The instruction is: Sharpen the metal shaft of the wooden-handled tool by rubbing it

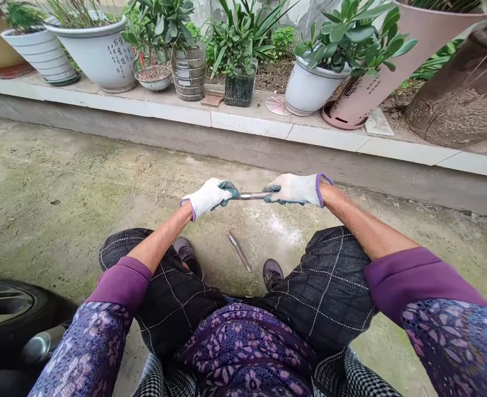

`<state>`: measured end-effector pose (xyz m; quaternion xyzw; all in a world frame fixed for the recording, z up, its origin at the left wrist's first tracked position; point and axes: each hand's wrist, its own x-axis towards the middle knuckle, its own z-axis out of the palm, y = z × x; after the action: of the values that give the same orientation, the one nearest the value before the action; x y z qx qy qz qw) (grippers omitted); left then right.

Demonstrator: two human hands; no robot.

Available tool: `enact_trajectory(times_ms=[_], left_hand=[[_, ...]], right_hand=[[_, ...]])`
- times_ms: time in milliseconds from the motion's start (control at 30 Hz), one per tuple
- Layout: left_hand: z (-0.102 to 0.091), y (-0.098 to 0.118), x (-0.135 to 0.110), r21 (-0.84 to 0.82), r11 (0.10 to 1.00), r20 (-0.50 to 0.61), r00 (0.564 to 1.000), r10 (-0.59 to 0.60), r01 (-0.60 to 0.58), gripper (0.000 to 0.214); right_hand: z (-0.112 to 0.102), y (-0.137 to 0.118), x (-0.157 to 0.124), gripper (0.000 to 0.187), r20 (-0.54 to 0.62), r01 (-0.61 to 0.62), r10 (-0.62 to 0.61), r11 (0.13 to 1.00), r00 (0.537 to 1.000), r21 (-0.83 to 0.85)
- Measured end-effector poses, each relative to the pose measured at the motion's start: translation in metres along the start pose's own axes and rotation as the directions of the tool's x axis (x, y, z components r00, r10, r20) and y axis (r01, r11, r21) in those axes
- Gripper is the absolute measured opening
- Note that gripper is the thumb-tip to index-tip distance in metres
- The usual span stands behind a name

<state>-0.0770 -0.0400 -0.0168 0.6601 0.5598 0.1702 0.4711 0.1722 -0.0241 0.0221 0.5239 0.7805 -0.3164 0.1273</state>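
Observation:
My left hand (214,196), in a white work glove with a dark green palm, is closed round one end of a thin metal rod (252,196). The rod lies level in front of my knees, above the concrete. At its other end my right hand (287,189), gloved the same way, grips it with the thumb along the top. The left part of the rod looks rough and ridged, the right part smoother. On the ground between my shoes lies a second short stick-like metal piece (239,251), apart from both hands.
White powdery marks (279,229) cover some of the concrete floor (82,182). Ahead runs a low tiled ledge (252,125) bearing several potted plants, including a white pot (315,88) and a pink planter (363,94). A vehicle wheel (7,309) stands at my lower left.

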Motion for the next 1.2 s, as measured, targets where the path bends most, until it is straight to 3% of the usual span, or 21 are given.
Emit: enact_trajectory(times_ms=[100,233,333,433,500,600,700,833,967,1067,1133,1200], left_hand=[[0.008,-0.003,0.004,-0.102,0.995,-0.021,1.000,0.005,-0.007,0.024],[0.006,-0.002,0.006,-0.371,0.927,-0.064,0.997,0.038,-0.059,0.025],[-0.003,0.001,0.006,-0.603,0.793,-0.112,0.993,0.032,-0.093,0.029],[-0.007,0.002,0.003,-0.698,0.711,-0.084,0.996,0.035,-0.084,0.033],[-0.006,0.001,0.001,-0.662,0.745,-0.068,0.997,0.041,-0.076,0.033],[-0.001,-0.003,-0.004,-0.592,0.801,-0.055,0.996,0.067,-0.086,0.033],[0.002,-0.006,-0.006,-0.564,0.822,-0.030,0.997,0.077,-0.081,0.032],[0.000,-0.009,-0.004,-0.469,0.880,-0.038,0.998,0.056,-0.067,0.026],[-0.008,-0.007,-0.002,-0.223,0.972,-0.040,0.997,0.059,-0.066,0.020],[-0.010,-0.003,-0.006,-0.070,0.996,-0.037,0.998,0.044,-0.046,0.018],[-0.006,0.001,-0.009,-0.031,0.999,-0.044,0.999,0.020,-0.021,0.018],[0.001,0.003,-0.010,-0.028,1.000,-0.037,0.999,-0.005,0.004,0.018]], right_hand=[[0.003,0.001,0.010,0.026,-0.166,0.045,-0.071,0.986,0.984,-0.159],[0.008,-0.004,0.013,0.036,-0.325,-0.013,-0.075,0.966,0.943,-0.258],[0.011,-0.013,0.013,0.040,-0.374,-0.005,-0.110,0.955,0.921,-0.296],[0.011,-0.019,0.014,0.041,-0.374,0.012,-0.118,0.962,0.920,-0.274],[0.007,-0.019,0.014,0.039,-0.389,0.029,-0.100,0.983,0.916,-0.183],[0.001,-0.019,0.008,0.034,-0.386,0.078,-0.029,0.991,0.922,0.111],[-0.003,-0.021,-0.002,0.029,-0.312,0.118,0.027,0.893,0.950,0.435],[-0.004,-0.017,-0.010,0.031,-0.147,0.170,-0.099,0.757,0.984,0.631],[-0.003,-0.008,-0.013,0.041,0.112,0.133,-0.240,0.806,0.964,0.577],[0.001,-0.007,-0.014,0.035,0.204,0.086,-0.174,0.921,0.963,0.380],[0.005,-0.010,-0.011,0.023,0.154,0.053,-0.085,0.978,0.984,0.202],[0.008,-0.013,-0.006,0.014,-0.019,0.060,-0.058,0.995,0.998,0.078]])
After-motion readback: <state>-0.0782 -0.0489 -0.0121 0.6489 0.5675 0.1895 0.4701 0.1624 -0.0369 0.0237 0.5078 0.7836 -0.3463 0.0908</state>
